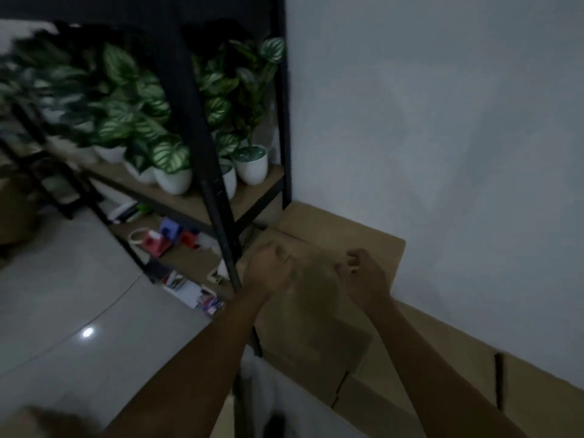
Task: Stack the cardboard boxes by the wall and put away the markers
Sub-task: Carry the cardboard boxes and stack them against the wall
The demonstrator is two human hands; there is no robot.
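Brown cardboard boxes stand stacked against the white wall. The top box (331,235) sits in the corner beside the black shelf, and a lower box (316,336) lies in front of it. More boxes (458,352) run along the wall to the right. My left hand (268,270) hovers over the top box's near left edge with fingers loosely curled and nothing in it. My right hand (363,273) hovers over the same box with fingers apart, holding nothing. No markers are clearly visible; the picture is dim and blurred.
A black metal shelf (218,197) stands left of the boxes, with potted plants in white pots (251,167) on one board. Below lie small red and blue items (164,238) and stationery (189,289). Grey tiled floor (79,295) spreads to the left.
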